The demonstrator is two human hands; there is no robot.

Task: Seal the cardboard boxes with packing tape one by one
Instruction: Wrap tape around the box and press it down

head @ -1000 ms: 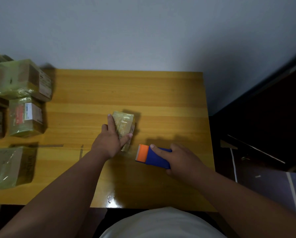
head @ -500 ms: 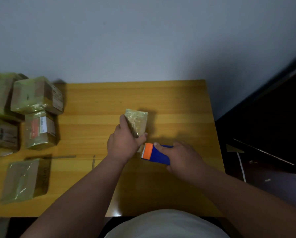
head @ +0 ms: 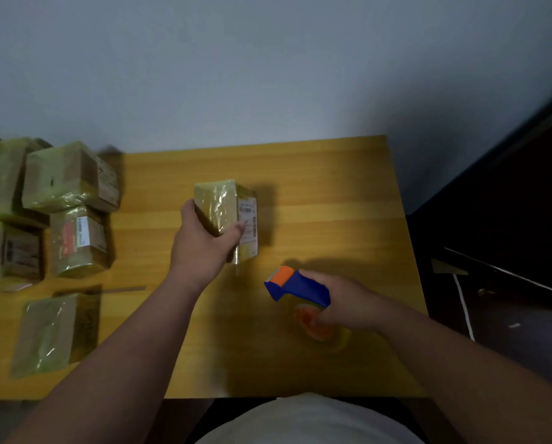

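At the centre of the frame the left hand [head: 204,248] grasps a taped box [head: 226,216], thumb on the side bearing a white label, fingers wrapped round the left face. The box is tilted over the wooden table [head: 332,193]. Lower right of centre, the right hand [head: 345,302] clenches the handle of a blue and orange tape dispenser [head: 295,285], apart from the box. More wrapped boxes [head: 69,177] sit piled at the left edge, with a flat one [head: 53,331] lower left.
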